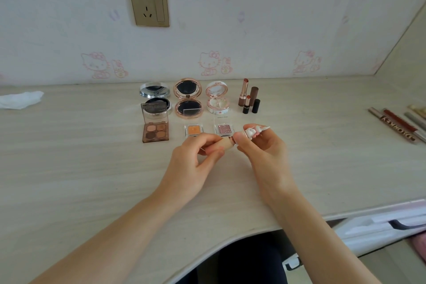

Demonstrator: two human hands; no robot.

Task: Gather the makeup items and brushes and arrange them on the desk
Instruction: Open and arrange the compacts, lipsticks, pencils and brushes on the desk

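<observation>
I see three open round compacts (187,99) in a row near the wall, lipsticks (250,99) to their right, three square eyeshadow pans (155,130) before them, slim tubes (398,125) far right on the desk (92,168).

Cartoon-cat wallpaper (230,30) and gold socket (149,4) behind desk (92,168).
</observation>
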